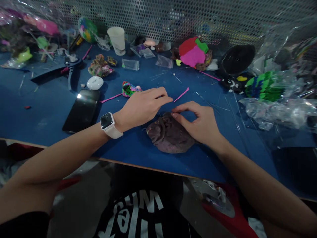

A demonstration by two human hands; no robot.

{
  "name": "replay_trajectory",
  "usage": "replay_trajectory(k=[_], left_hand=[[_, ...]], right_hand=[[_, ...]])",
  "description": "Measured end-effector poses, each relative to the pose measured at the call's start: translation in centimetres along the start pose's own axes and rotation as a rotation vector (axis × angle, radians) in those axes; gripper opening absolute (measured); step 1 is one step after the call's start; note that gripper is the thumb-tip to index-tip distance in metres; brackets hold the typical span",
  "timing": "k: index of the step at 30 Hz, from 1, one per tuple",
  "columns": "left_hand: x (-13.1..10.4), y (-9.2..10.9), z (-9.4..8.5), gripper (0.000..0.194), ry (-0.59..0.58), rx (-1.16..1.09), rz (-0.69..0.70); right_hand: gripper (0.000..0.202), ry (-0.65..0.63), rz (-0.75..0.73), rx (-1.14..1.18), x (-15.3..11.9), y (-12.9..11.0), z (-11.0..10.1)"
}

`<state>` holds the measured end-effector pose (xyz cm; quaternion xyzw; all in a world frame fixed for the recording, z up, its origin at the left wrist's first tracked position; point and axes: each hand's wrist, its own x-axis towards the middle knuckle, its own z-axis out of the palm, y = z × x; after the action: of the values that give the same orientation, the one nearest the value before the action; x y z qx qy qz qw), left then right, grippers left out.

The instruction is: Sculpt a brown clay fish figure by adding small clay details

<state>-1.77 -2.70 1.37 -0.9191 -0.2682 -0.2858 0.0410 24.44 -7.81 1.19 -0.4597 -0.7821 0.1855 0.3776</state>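
A lump of dark brown clay [170, 137] with raised, shaped parts lies on the blue table near its front edge. My right hand [200, 122] rests at the lump's upper right, thumb and forefinger pinched together at its top edge; whatever is between them is too small to name. Just above the lump's upper left hovers my left hand [146, 107], its fingers bent and apart, with nothing visible in them. A white watch [110, 125] is on my left wrist. Beyond the hands lies a pink tool [181, 94].
On the left are a black phone [81, 110], a white case [95, 83] and dark pliers [70, 69]. A paper cup [117, 41], small bags and colourful clay pieces line the back. Plastic wrap [282, 110] and a black bowl [237, 59] sit right.
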Motion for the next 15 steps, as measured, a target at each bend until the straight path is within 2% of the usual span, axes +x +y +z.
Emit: replay_trajectory(k=[7, 12, 15], left_hand=[[-0.02, -0.05, -0.08, 0.042, -0.02, 0.007, 0.0], [-0.01, -0.04, 0.07, 0.042, -0.044, -0.005, -0.005], [0.0, 0.03, 0.06, 0.042, -0.049, -0.004, 0.0]], right_hand=[[0.009, 0.029, -0.053, -0.007, 0.04, -0.16, 0.02], [0.01, -0.024, 0.002, -0.046, -0.03, -0.3, 0.06], [0.01, -0.046, -0.027, -0.074, -0.09, -0.14, 0.17]])
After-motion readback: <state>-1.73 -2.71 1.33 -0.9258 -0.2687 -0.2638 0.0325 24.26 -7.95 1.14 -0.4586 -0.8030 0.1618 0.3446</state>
